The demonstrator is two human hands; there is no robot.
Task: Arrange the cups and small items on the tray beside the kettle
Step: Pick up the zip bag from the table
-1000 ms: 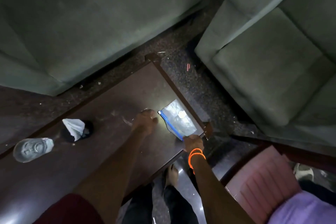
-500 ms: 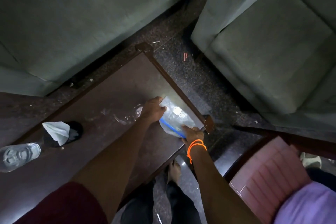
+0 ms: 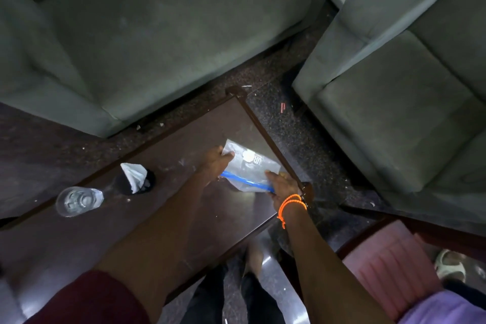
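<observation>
both hands now sit on the zip bag [image 3: 251, 166] at once: my left hand [image 3: 215, 163], which was a closed fist beside it a second ago, has slid onto the far corner, and the bag has turned a little on the counter [image 3: 163, 208]. it lies flat near the counter's right end, blue seal strip toward me, something small and pale showing through the plastic. left fingers [image 3: 228, 154] are narrow, pinching that far corner; my right hand [image 3: 282, 183], orange cord at the wrist, holds the near end of the seal with the fingers closed on it. i read this as taking hold before lifting or opening the bag, so the arranging itself has hardly begun. further left stand a dark cup [image 3: 136, 183] stuffed with white tissue and, just beside it, a clear glass [image 3: 79, 201], both untouched. no tray or kettle shows in this view, so i cannot tell where these things are meant to go.
</observation>
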